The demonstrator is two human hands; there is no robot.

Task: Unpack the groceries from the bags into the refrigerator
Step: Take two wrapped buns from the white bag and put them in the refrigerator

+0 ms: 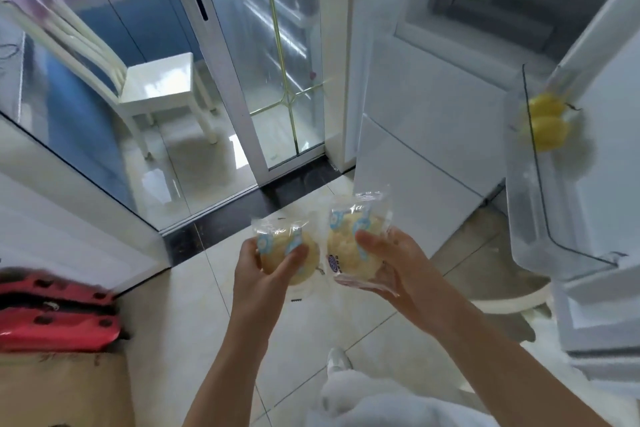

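I am standing on a pale tiled floor [194,305], holding one wrapped pastry in each hand, both out in front of me above the floor. My left hand [258,274] is gripping the left pastry [287,250] — its fingers [294,258] are curling round the clear wrapper from the near side. My right hand [398,263] is cradling the right pastry [353,246] from below, with the thumb pressing on top. The two packets are sitting side by side, close but not touching. To my right the refrigerator [433,107] is standing open — its door [595,149] is swinging toward me, and two yellow fruits [547,121] are lying in a clear door bin [540,204]. Far left, a white chair [152,83] is showing behind a glass sliding door [221,73]. Near left, a red bag [59,315] is resting on a brown box [62,388].
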